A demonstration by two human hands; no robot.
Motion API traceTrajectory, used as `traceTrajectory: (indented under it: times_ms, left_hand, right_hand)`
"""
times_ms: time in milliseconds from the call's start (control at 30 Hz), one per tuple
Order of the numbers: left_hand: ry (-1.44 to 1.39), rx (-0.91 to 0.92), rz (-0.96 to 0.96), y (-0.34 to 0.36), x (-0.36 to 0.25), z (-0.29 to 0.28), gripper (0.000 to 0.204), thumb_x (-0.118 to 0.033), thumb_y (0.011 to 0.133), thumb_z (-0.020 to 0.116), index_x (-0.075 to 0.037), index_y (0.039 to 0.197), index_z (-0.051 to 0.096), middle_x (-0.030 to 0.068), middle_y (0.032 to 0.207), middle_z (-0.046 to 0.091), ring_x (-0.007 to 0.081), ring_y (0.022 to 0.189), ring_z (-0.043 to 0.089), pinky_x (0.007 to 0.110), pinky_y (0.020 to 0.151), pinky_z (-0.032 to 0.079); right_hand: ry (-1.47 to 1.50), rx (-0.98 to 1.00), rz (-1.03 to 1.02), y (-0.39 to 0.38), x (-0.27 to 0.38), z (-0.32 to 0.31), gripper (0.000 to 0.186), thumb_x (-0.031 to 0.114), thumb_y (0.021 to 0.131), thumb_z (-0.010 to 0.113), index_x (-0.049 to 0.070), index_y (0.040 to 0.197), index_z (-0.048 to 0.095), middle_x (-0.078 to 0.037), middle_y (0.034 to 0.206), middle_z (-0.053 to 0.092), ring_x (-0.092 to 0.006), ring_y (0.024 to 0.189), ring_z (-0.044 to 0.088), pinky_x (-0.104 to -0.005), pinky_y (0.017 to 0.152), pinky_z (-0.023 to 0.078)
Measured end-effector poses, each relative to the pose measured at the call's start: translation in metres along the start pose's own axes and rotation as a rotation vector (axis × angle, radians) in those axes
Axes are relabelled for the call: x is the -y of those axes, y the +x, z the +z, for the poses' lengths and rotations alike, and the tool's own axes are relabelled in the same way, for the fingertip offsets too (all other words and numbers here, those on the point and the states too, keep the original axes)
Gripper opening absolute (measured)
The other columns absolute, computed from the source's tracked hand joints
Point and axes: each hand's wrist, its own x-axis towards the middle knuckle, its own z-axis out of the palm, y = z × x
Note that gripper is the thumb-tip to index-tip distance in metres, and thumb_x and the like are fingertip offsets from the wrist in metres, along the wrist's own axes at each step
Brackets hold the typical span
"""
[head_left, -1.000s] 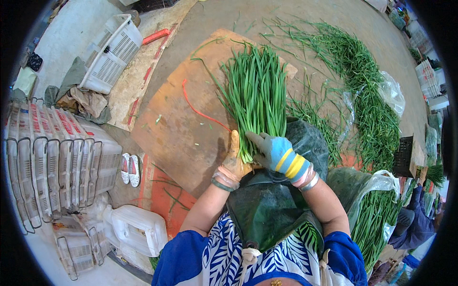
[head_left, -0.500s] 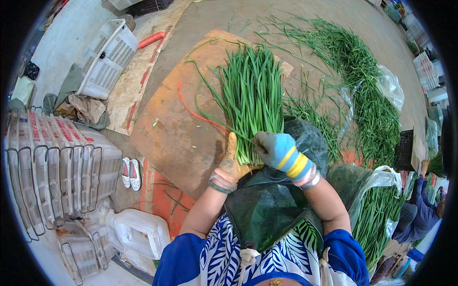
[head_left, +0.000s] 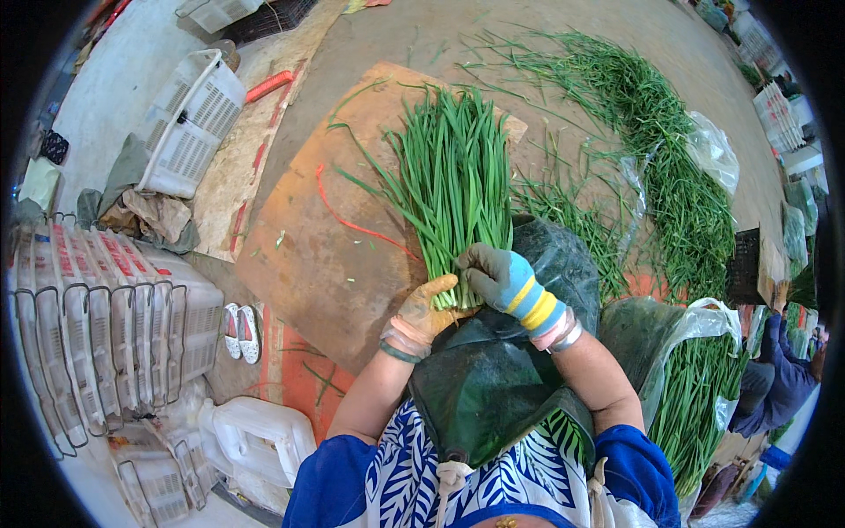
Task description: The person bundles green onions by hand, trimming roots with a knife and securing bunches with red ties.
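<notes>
Over the brown board (head_left: 290,264), gripped the green bunch (head_left: 453,167), lengthwise ahead of fingers (head_left: 481,261), by its base in left hand (head_left: 421,314), and curled right hand (head_left: 512,286), with unclear hold, against its right edge.

I see a brown board (head_left: 295,264); on it lie a green leaf bundle (head_left: 453,172) and a red string (head_left: 345,221). The floor (head_left: 387,44) carries loose leaves (head_left: 691,229).

The thumb of the left hand (head_left: 421,315) now slants over the stems of the green bundle (head_left: 453,176) instead of pointing up beside them, and the right hand (head_left: 510,283), its index finger no longer outstretched, curls near that thumb.
</notes>
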Motion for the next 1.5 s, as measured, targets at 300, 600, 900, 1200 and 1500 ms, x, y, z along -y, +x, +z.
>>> traceTrajectory:
  times_ms: [300,600,900,1200,1500]
  left_hand:
    - [0.075,0.038,0.092,-0.002,0.007,0.015,0.049,0.001,0.076,0.060,-0.002,0.122,0.044,0.0142,0.117,0.052,0.0273,0.108,0.053,0.041,0.093,0.045]
    - [0.213,-0.060,0.106,0.004,0.007,0.009,0.049,-0.002,0.078,0.059,-0.002,0.124,0.044,0.0144,0.116,0.054,0.0289,0.109,0.053,0.043,0.093,0.044]
    - [0.151,0.022,0.068,-0.006,-0.001,0.029,0.054,-0.009,0.075,0.062,-0.006,0.127,0.044,0.0112,0.121,0.053,0.0254,0.112,0.052,0.041,0.097,0.040]
    - [-0.065,-0.087,0.034,0.002,0.001,0.025,0.051,-0.031,0.087,0.055,-0.010,0.130,0.040,0.0135,0.126,0.048,0.0328,0.115,0.046,0.053,0.099,0.034]
    - [-0.070,0.020,0.013,0.020,0.014,-0.021,0.037,-0.014,0.091,0.044,0.000,0.125,0.044,0.0187,0.119,0.052,0.0298,0.105,0.055,0.041,0.089,0.047]
  right_hand:
    - [-0.326,0.003,0.013,0.016,0.017,-0.008,0.031,0.034,0.080,0.061,0.005,0.089,0.060,-0.016,0.068,0.060,-0.0323,0.065,0.061,-0.0375,0.057,0.047]
    - [-0.226,0.047,-0.040,0.036,-0.001,-0.008,0.026,0.031,0.080,0.060,0.006,0.081,0.062,-0.008,0.063,0.059,-0.0228,0.054,0.058,-0.0323,0.048,0.046]
    - [0.951,-0.323,0.236,0.012,-0.006,-0.091,0.015,0.017,0.083,0.054,0.002,0.087,0.055,0.001,0.048,0.041,-0.0092,0.034,0.033,-0.0241,0.030,0.025]
    - [0.539,0.164,0.198,0.013,-0.002,-0.032,0.009,0.010,0.081,0.062,0.002,0.085,0.060,0.000,0.073,0.059,-0.0058,0.067,0.054,-0.0214,0.057,0.044]
    - [0.477,0.098,-0.168,-0.008,0.025,-0.017,0.012,0.007,0.079,0.061,-0.001,0.070,0.059,-0.007,0.070,0.060,-0.0151,0.061,0.058,-0.0252,0.056,0.046]
